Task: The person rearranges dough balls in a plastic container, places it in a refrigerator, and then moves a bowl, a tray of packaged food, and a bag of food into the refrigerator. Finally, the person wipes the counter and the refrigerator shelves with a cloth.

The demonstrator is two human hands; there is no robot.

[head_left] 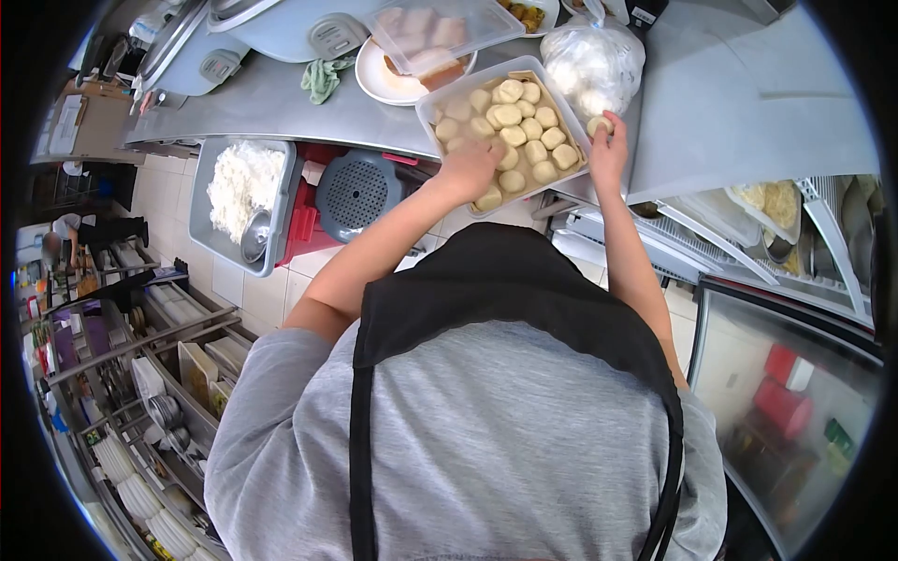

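A translucent plastic container (561, 182) at the counter's front edge holds several pale, rounded dough balls (508, 115) on a brownish liner. My left hand (472, 166) reaches over its near left side, fingers curled down among the dough balls; what they grip, if anything, is hidden. Just beyond the container's right side, my right hand (608, 150) pinches one dough ball (597, 125) between thumb and fingers. Right behind that hand sits a clear plastic bag (594, 65) with whitish contents.
A white plate (379, 82) with a lidded clear box (440, 33) partly over it stands behind the container. A green cloth (324, 80) lies to the left. Below the counter are a grey tub (210, 232) of white shreds and a perforated grey stool (360, 192). An open fridge drawer (739, 220) is at right.
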